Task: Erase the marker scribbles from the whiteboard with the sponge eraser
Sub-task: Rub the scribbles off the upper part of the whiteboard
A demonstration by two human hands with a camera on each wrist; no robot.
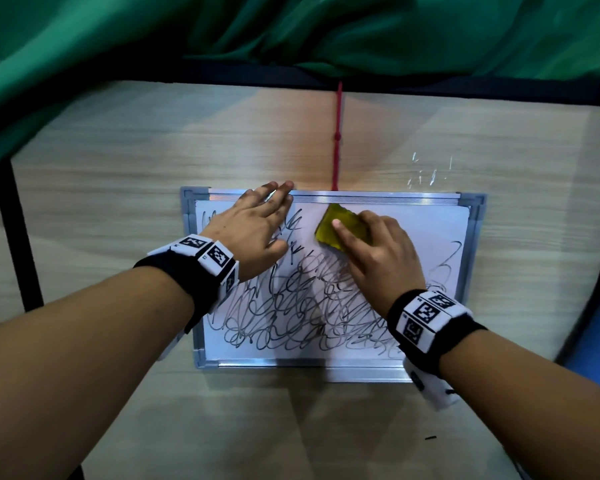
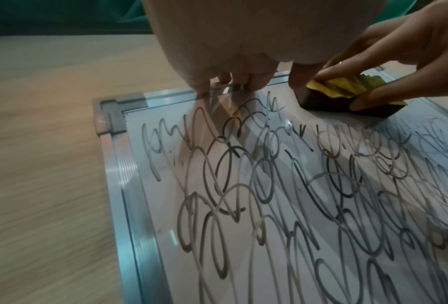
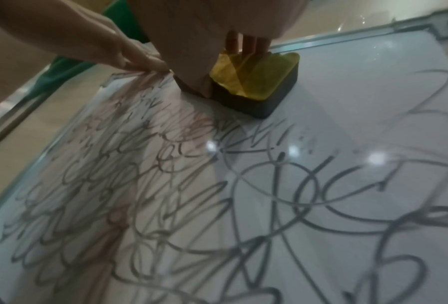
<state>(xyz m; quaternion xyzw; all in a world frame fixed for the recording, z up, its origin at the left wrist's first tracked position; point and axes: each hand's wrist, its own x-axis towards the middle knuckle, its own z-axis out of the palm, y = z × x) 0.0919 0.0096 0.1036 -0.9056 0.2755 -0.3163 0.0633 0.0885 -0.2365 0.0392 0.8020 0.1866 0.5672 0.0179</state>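
A small whiteboard point(image 1: 430, 230) with a grey metal frame lies flat on the wooden table. Black marker scribbles point(image 1: 291, 306) cover its left and lower parts; the upper right area is wiped clean. My right hand point(image 1: 378, 251) grips a yellow-topped, dark-based sponge eraser point(image 1: 340, 225) against the board near its top edge, thumb on one side and fingers on the other point(image 2: 368, 100). My left hand point(image 1: 253, 220) lies flat with straight fingers on the board's upper left, fingertips reaching the top frame point(image 2: 129, 100). The eraser point(image 3: 259, 82) stands on clean board in the right wrist view.
A red cord point(image 1: 337, 133) runs from the board's top edge to the far table edge. Green cloth point(image 1: 291, 29) hangs behind the table. A dark table leg point(image 1: 14, 237) shows at the left. Bare wood point(image 1: 118, 150) surrounds the board.
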